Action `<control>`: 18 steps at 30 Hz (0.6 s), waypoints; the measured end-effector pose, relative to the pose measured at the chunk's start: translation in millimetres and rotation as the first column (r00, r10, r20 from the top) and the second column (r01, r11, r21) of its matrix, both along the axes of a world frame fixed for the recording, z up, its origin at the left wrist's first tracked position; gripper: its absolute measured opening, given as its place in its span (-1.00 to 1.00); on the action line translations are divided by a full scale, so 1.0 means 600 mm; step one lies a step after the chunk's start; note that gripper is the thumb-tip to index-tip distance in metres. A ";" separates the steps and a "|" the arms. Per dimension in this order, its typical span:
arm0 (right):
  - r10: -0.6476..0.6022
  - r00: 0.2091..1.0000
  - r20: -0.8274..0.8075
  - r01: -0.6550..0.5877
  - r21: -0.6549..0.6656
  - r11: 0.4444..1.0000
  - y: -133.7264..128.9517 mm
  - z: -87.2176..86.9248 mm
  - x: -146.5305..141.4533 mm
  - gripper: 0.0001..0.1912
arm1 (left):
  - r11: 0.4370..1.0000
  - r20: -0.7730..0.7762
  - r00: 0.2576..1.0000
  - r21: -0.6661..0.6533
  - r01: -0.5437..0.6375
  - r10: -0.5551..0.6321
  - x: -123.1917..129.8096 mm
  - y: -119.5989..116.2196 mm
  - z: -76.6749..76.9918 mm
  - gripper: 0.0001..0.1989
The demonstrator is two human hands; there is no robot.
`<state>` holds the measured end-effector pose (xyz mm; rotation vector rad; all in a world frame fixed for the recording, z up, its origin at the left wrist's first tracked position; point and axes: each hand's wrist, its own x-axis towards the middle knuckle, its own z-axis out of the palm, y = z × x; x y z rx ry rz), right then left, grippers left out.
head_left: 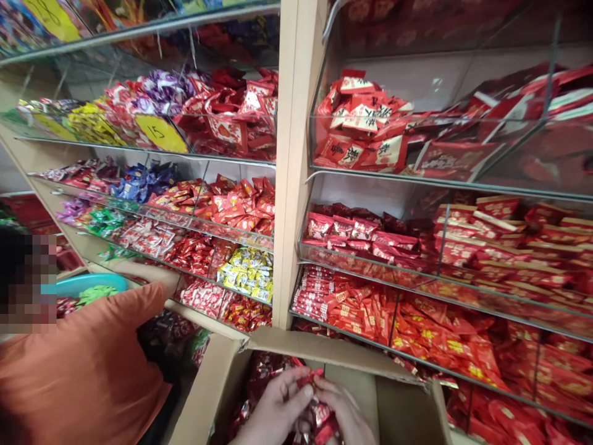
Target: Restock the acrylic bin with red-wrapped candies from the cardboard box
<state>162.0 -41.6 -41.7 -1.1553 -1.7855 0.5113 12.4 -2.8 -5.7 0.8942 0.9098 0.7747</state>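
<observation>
Both my hands are close together over an open cardboard box point(217, 383) at the bottom centre. My left hand point(282, 402) has its thumb and fingers pinched on a small red candy packet point(314, 375). Curled around the other side of red packets point(323, 415) is my right hand point(343, 408), its fingers touching them near the left thumb. More dark red wrapped packets point(269, 364) lie in the left part of the box, below and behind my hands. The box's right part shows bare cardboard.
Shelves with clear fronts hold colourful packets, split by a wooden post point(291, 185). A person in an orange shirt point(88, 358) reaches toward the lower left shelves, beside a teal basin point(111, 281). Yellow price tags point(161, 133) hang at upper left.
</observation>
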 end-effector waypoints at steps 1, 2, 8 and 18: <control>0.040 0.999 -0.011 -0.040 -0.007 0.999 -0.005 0.024 0.001 -0.56 | 0.998 -0.003 0.999 0.039 -0.044 0.044 0.007 0.002 0.020 -0.57; 0.043 0.997 -0.065 -0.044 -0.024 0.999 -0.007 0.048 0.002 -0.56 | 0.995 0.010 0.997 0.061 -0.073 0.072 0.011 0.006 0.040 -0.64; -0.130 0.820 -0.557 -0.051 -0.298 0.953 0.015 0.130 0.005 -0.67 | 0.967 0.140 0.986 0.226 -0.117 0.087 0.025 0.026 0.104 -0.65; -0.224 0.722 -0.655 -0.002 -0.326 0.945 0.034 0.130 0.007 -0.79 | 0.964 0.206 0.972 0.212 -0.160 0.116 0.046 0.029 0.122 -0.68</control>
